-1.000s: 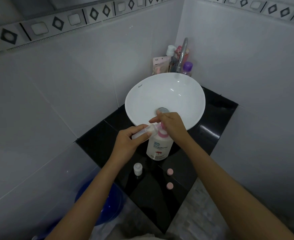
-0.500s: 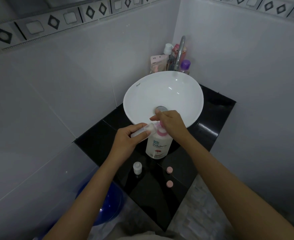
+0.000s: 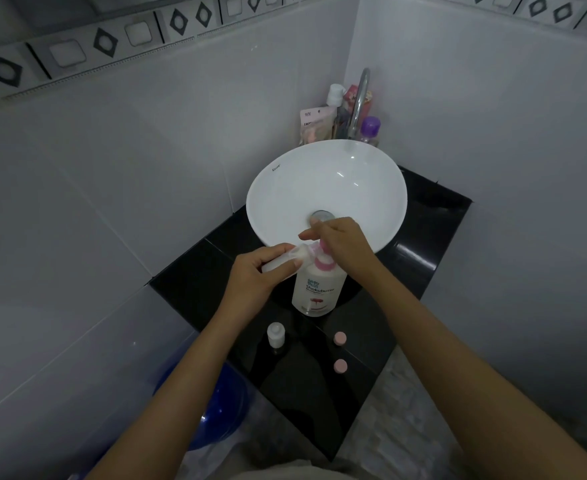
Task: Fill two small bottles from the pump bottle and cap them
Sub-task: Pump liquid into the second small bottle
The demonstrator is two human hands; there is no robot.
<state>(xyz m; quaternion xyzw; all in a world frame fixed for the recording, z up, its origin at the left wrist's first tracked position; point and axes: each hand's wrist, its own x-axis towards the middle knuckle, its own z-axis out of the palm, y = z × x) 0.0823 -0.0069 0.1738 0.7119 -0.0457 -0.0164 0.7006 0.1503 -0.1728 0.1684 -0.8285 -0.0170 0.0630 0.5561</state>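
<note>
Fingers of the left hand (image 3: pixel 254 278) pinch a small bottle (image 3: pixel 280 259) at the pump bottle (image 3: pixel 316 289); right hand (image 3: pixel 342 242) presses its pump, beside the basin (image 3: pixel 285 188) on a black counter (image 3: pixel 306 382), free near its front corner.

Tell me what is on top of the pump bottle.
The right hand rests on the pump bottle, covering most of its pink pump head. The nozzle tip is hidden.

Light: dim, cool, from overhead.
Glare: streaks on the white basin (image 3: pixel 326 188) and black counter (image 3: pixel 420 251).
Edges: wide-angle bending of walls; near foreground soft.
</note>
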